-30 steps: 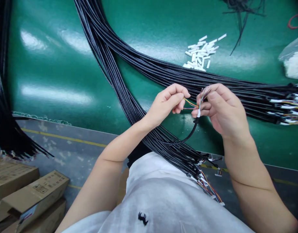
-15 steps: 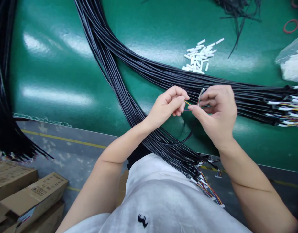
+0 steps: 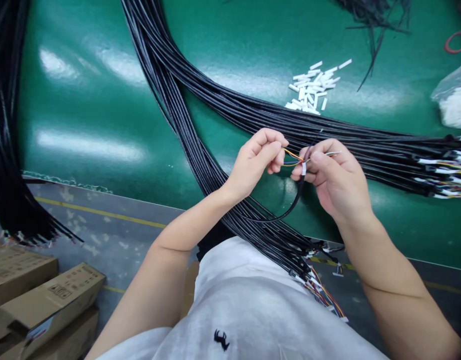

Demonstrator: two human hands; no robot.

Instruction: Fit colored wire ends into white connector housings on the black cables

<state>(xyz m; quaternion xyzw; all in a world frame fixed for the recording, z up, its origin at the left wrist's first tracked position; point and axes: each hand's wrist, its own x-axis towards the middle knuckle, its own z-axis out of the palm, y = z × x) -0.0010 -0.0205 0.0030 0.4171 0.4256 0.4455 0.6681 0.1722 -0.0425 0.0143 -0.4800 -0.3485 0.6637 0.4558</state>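
My left hand (image 3: 257, 161) is closed in a pinch on thin coloured wires (image 3: 292, 156) that fan out from the end of one black cable (image 3: 290, 206). My right hand (image 3: 333, 176) is closed on that cable's end, with more thin wires sticking out past its fingers to the right. The cable loops down and left from my hands into a thick bundle of black cables (image 3: 200, 120) lying across the green table (image 3: 102, 90). A small pile of white connector housings (image 3: 313, 87) lies beyond my hands.
A second sheaf of black cables (image 3: 421, 160) with coloured wire ends runs off to the right. Another bundle (image 3: 5, 150) hangs at the far left. A clear bag of white parts (image 3: 455, 97), a red ring (image 3: 455, 42), black ties (image 3: 373, 25); cardboard boxes (image 3: 38, 305) on the floor.
My right hand turned and shifted its hold on the cable end, so loose thin wires now stick out to the right. My left hand kept its pinch and barely moved.
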